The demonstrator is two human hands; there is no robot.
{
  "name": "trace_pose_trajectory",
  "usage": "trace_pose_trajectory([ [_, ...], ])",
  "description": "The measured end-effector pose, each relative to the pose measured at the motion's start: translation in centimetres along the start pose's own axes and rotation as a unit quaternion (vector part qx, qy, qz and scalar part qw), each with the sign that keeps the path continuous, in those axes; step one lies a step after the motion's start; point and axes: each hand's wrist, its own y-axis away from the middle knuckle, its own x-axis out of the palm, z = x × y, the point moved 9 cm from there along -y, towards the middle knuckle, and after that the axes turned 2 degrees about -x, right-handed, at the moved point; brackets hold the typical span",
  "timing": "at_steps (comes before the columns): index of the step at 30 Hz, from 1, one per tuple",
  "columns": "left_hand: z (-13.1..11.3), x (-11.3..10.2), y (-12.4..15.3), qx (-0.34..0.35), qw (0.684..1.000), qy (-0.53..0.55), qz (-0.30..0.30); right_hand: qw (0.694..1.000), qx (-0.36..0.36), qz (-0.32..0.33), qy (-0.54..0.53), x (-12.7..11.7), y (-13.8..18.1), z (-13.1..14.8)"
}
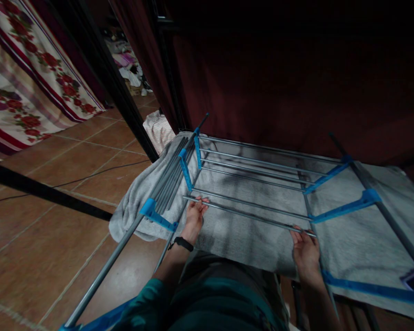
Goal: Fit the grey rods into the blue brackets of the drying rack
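Head view: grey metal rod point(248, 214) pinched by left hand point(195, 217), right hand point(306, 253); thin metal crossbars point(251, 203) fitted, loose grey tubes point(168, 186) apparently remaining.

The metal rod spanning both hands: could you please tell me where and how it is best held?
Best, I think, pinched near both ends from the near side: the metal rod is long, thin and straight, held crosswise, so the left hand and right hand can steady it evenly.

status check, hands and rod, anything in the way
Left hand and right hand holding one metal rod near its ends. Attachment to rack: can't tell. Bundled rods off left; no obstruction seen.
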Motion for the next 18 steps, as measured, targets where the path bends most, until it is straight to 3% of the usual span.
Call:
trace_pose_trajectory([
  [18,0.9,1.0,1.1,-0.017,1.000,-0.005,0.010,0.999,0.019,0.025,0.030,-0.1,-0.1,-0.1],
])
